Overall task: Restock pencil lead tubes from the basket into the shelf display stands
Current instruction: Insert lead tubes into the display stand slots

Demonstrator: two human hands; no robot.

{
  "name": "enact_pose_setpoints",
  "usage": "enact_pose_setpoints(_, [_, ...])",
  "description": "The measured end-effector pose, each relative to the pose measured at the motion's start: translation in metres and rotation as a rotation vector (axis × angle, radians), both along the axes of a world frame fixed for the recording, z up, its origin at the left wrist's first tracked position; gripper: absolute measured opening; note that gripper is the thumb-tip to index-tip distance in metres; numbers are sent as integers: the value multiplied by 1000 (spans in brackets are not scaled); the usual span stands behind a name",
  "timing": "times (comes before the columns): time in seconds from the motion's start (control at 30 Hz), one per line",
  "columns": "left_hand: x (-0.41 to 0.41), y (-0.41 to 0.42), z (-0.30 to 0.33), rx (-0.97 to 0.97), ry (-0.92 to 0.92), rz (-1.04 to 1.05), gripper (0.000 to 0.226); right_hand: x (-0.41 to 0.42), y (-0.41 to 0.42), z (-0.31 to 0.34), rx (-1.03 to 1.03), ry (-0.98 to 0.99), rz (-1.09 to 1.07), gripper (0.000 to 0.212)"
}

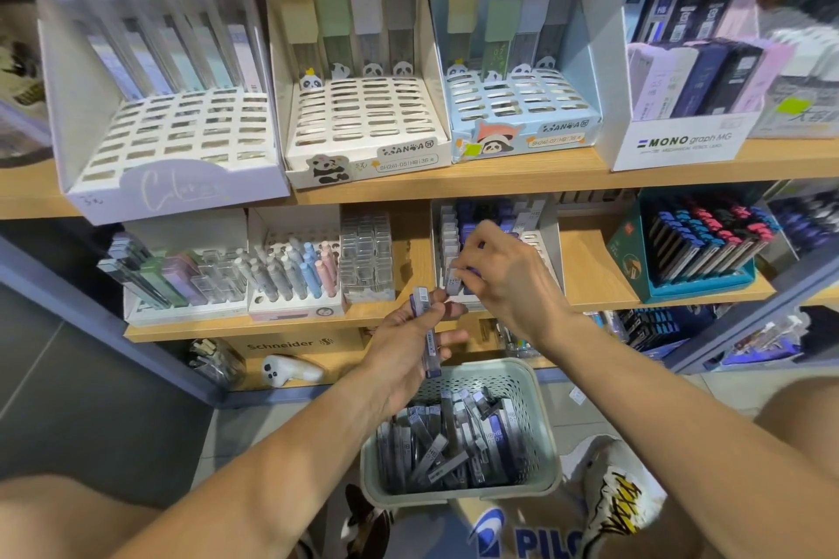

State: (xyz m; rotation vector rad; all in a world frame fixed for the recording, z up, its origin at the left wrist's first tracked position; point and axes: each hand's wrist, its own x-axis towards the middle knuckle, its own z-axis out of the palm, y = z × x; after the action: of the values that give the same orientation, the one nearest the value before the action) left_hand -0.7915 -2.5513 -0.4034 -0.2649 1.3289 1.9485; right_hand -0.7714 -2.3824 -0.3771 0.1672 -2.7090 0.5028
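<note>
A pale green basket [542, 404] on the floor holds several grey and purple pencil lead tubes [458, 445]. My left hand [408, 345] hovers above it and grips a small bundle of purple lead tubes [426, 331] upright. My right hand [504, 272] reaches into a white display stand [551, 241] on the middle shelf and pinches a grey-white lead tube [454, 279] at the stand's front rows. The stand's back rows hold white, purple and dark tubes.
Wooden shelves carry other stands: a white Color stand [181, 177], two panda stands [367, 150], a MONO box [681, 141] and a teal stand [699, 286]. A clear tube box [367, 259] sits left of my hands. A shoe [622, 490] rests beside the basket.
</note>
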Motion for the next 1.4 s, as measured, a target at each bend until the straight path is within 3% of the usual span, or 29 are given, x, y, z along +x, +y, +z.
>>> enact_pose_setpoints(0.17, [4, -4, 2, 34, 19, -67, 26, 2, -7, 9, 4, 16, -87, 14])
enact_pose_setpoints(0.23, [7, -4, 3, 32, 58, -114, 19, 13, -15, 18, -146, 30, -110, 14])
enact_pose_setpoints(0.3, [11, -1, 3, 3, 129, -156, 6, 23, -20, 25, -329, -79, -202, 26])
enact_pose_setpoints(0.4, [22, 5, 3, -22, 224, -211, 11, 33, -17, 21, -455, -253, -318, 36])
enact_pose_setpoints(0.5, [34, 10, 8, 0, 239, -285, 8, 41, -4, 19, -634, -369, -306, 20])
enact_pose_setpoints(0.57, [39, 12, 14, 57, 171, -294, 8, 46, 7, 24, -858, -467, -298, 8])
enact_pose_setpoints(0.67, [43, 17, 21, 152, 89, -289, 13, 58, 24, 32, -1163, -530, -309, 10])
enact_pose_setpoints(0.87, [50, 22, 21, 152, 108, -326, 34, 72, 46, 36, -1308, -471, -281, 17])
enact_pose_setpoints(1.0, [53, 30, 19, 91, 140, -328, 30, 76, 47, 38, -1273, -512, -227, 22])
enact_pose_setpoints(1.1, [53, 38, 19, 27, 115, -295, 29, 71, 59, 50, -1132, -517, -275, 27])
enact_pose_setpoints(1.27, [42, 45, 14, -51, 20, -271, 38, 39, 119, 49, -918, -209, -622, 16])
enact_pose_setpoints(1.4, [35, 49, 10, -52, 21, -245, 44, 18, 132, 35, -611, -68, -607, 9])
